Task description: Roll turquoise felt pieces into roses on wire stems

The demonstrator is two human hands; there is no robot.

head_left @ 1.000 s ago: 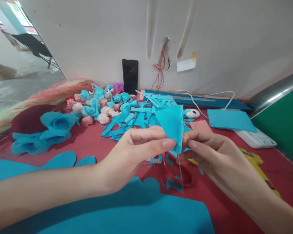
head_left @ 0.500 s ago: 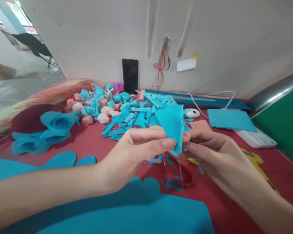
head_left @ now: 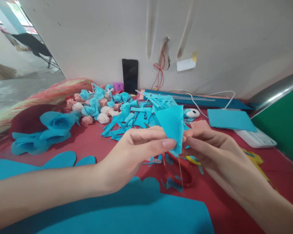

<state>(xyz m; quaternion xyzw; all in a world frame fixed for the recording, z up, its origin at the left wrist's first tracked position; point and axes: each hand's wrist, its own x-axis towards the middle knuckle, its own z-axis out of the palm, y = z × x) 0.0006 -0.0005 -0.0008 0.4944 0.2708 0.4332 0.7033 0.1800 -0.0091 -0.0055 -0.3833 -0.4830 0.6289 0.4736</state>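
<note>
Landmark = blue petal [head_left: 172, 125], held mid-frame above red table [head_left: 92, 141].

Far left of petal: big blue roses [head_left: 55, 125]. Nearer, behind-left: small rose pile [head_left: 97, 104], blue scraps [head_left: 134, 117].

My L hand [head_left: 134, 149]: comes in from left, forearm low, thumb + forefinger pinching petal's lower edge, I'd say to keep it taut.

Under petal: thin wire [head_left: 180, 172] hanging down, red ribbon [head_left: 175, 172].

My R hand [head_left: 210, 148]: comes in from right, fingertips pressed together on petal's base, pinching same spot opposite L, prob. to gather it at stem.

Right of petal: blue sheet [head_left: 230, 119].

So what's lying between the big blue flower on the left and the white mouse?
In the head view, between the big blue flower and the mouse lies a heap of blue paper scraps, with small paper roses behind it.
</note>
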